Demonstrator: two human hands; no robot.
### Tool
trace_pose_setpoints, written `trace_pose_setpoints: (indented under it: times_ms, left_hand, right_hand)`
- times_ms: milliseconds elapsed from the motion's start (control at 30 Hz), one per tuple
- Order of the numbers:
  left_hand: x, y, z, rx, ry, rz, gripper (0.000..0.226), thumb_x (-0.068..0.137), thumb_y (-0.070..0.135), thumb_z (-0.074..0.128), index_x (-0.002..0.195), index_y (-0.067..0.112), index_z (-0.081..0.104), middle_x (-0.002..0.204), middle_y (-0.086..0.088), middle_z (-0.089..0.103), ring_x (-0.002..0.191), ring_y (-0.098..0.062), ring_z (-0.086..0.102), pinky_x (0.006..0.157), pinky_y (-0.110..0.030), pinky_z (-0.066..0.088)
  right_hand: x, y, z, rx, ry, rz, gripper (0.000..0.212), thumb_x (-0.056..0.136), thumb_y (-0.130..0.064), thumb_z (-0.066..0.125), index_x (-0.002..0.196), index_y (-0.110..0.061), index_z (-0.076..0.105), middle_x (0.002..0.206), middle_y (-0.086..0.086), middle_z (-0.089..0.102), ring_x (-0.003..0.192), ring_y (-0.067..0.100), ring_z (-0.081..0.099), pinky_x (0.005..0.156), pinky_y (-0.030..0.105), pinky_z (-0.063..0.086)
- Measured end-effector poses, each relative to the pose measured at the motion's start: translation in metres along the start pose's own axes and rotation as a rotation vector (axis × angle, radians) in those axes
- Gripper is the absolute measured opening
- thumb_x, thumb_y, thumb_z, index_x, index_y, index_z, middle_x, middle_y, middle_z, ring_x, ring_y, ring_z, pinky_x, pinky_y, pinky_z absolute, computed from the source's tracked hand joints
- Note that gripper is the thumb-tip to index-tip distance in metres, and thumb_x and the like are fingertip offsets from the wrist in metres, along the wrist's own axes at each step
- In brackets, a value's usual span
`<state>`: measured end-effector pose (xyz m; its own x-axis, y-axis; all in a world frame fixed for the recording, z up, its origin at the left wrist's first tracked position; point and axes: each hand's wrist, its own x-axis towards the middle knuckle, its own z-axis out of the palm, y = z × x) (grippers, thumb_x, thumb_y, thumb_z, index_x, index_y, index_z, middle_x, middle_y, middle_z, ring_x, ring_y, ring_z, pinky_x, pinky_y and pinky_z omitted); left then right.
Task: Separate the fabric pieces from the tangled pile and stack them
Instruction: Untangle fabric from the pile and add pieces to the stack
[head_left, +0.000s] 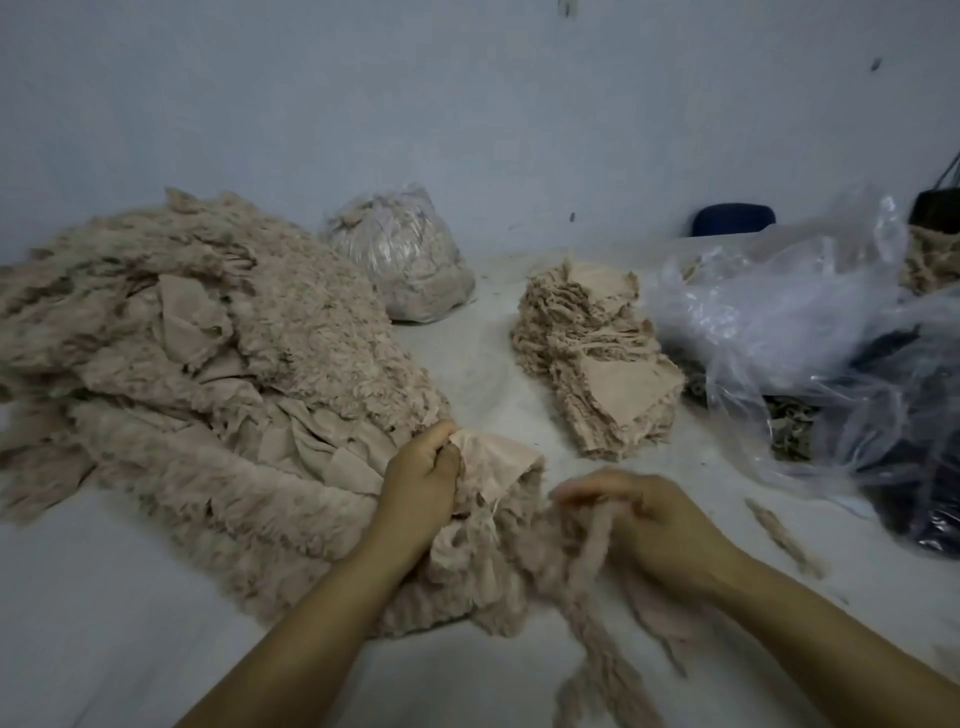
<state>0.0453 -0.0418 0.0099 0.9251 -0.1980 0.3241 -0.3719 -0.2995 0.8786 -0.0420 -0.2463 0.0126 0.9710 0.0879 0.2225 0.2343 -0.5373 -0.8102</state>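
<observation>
The person is pulling one piece loose from the big tangled pile (197, 374); that is the step going on now, as far as I can judge; the pile is lying on the left of the desk (104, 597) and reaching down to the hands.

The left hand (421, 478) is gripping a bunch of fabric pieces (493, 467) at the near edge of the pile; its fingers (441, 441) are curling round the cloth and holding it up a little. The right hand (639, 514) is just beside it, blurry; its fingers are bent round a fluffy strip (582, 587) that is hanging down toward the person; I think it is pinching the strip, but the blur is making that hard to see.

The neat stack (597, 364) is sitting farther back, well apart from both hands; the freed piece is probably going there next; that move is calling for a steady hold by the left hand while the right hand is tugging gently, so the strip is not dragging other pieces along.

A full plastic bag (405, 260) is sitting behind the pile; loose clear plastic (779, 322) is lying on the right.
</observation>
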Motion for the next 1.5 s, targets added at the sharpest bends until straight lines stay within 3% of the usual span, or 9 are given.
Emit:
trace_pose_setpoints:
  times_ms: [200,333,533,700,800,933,1067,1233,1500]
  left_hand:
    - [0.003,0.002,0.023,0.066,0.055,0.048,0.025,0.095,0.006,0.042,0.071,0.012,0.047,0.056,0.004,0.045,0.054,-0.007,0.038,0.057,-0.027,0.030]
    - [0.001,-0.007,0.022,0.161,0.095,0.111,0.034,0.093,0.014,0.051,0.061,0.018,0.039,0.049,0.006,0.035,0.048,-0.007,0.036,0.050,-0.026,0.026]
    - [0.009,-0.017,-0.002,0.545,-0.258,0.086,0.008,0.089,0.021,0.061,0.092,0.014,0.058,0.087,-0.002,0.058,0.093,-0.026,0.058,0.063,-0.025,0.029]
    - [0.012,-0.015,-0.008,0.618,-0.331,0.136,0.046,0.083,0.017,0.063,0.128,0.018,0.054,0.125,-0.003,0.057,0.113,-0.019,0.051,0.076,-0.016,0.031]
    - [0.011,-0.010,-0.006,0.611,-0.314,0.204,0.044,0.084,0.019,0.063,0.127,0.017,0.055,0.127,0.001,0.050,0.117,-0.017,0.045,0.093,-0.022,0.035]
    - [0.009,-0.005,-0.002,0.502,-0.199,0.168,0.034,0.083,-0.002,0.049,0.109,0.010,0.067,0.110,-0.010,0.065,0.103,-0.027,0.057,0.076,-0.027,0.042]
    - [0.013,-0.008,-0.011,0.333,-0.078,0.019,0.044,0.084,-0.010,0.039,0.110,0.013,0.066,0.103,-0.006,0.067,0.091,-0.020,0.058,0.066,-0.020,0.038]
    - [0.010,-0.001,-0.005,0.288,-0.028,0.034,0.032,0.081,-0.011,0.040,0.092,0.008,0.063,0.085,-0.010,0.066,0.079,-0.026,0.057,0.061,-0.028,0.040]
    - [0.001,0.006,-0.001,0.300,-0.019,0.166,0.019,0.083,-0.005,0.045,0.092,0.001,0.060,0.084,-0.012,0.064,0.079,-0.027,0.056,0.068,-0.042,0.043]
  right_hand:
    - [0.018,-0.020,0.019,0.489,0.070,0.423,0.043,0.094,-0.031,0.051,0.061,-0.010,0.066,0.055,0.010,0.064,0.046,0.014,0.058,0.044,0.020,0.046]
    - [0.033,-0.021,0.041,0.582,0.169,0.335,0.033,0.090,0.004,0.052,0.070,-0.009,0.075,0.069,0.010,0.073,0.061,0.018,0.068,0.055,0.024,0.054]
    - [0.037,-0.007,0.031,0.949,0.412,0.372,0.033,0.092,0.007,0.041,0.063,-0.004,0.054,0.037,0.002,0.051,0.025,0.011,0.042,0.038,0.029,0.045]
    - [0.035,0.009,0.025,1.419,0.431,0.368,0.034,0.090,0.011,0.025,0.073,-0.014,0.040,0.051,0.000,0.030,0.037,0.009,0.034,0.044,0.021,0.041]
    - [0.030,0.006,0.023,1.228,0.258,0.236,0.034,0.086,0.012,0.024,0.069,-0.015,0.035,0.047,-0.001,0.026,0.035,0.006,0.021,0.037,0.018,0.022]
    - [0.018,0.001,0.020,0.790,-0.032,0.171,0.018,0.093,0.008,0.040,0.083,0.000,0.053,0.058,0.007,0.053,0.033,0.006,0.034,0.032,0.014,0.025]
    - [-0.003,0.002,-0.008,0.086,-0.458,0.121,0.065,0.072,0.024,0.035,0.112,-0.017,0.064,0.099,-0.010,0.069,0.093,0.001,0.064,0.076,0.013,0.047]
    - [0.000,-0.007,-0.060,-0.261,-0.844,0.152,0.058,0.084,0.001,0.066,0.131,-0.032,0.056,0.129,-0.007,0.061,0.119,0.010,0.058,0.100,0.027,0.048]
    - [0.045,-0.027,0.018,0.604,-0.123,0.635,0.060,0.062,-0.056,0.069,0.089,-0.003,0.065,0.073,0.010,0.067,0.061,0.018,0.063,0.062,0.027,0.055]
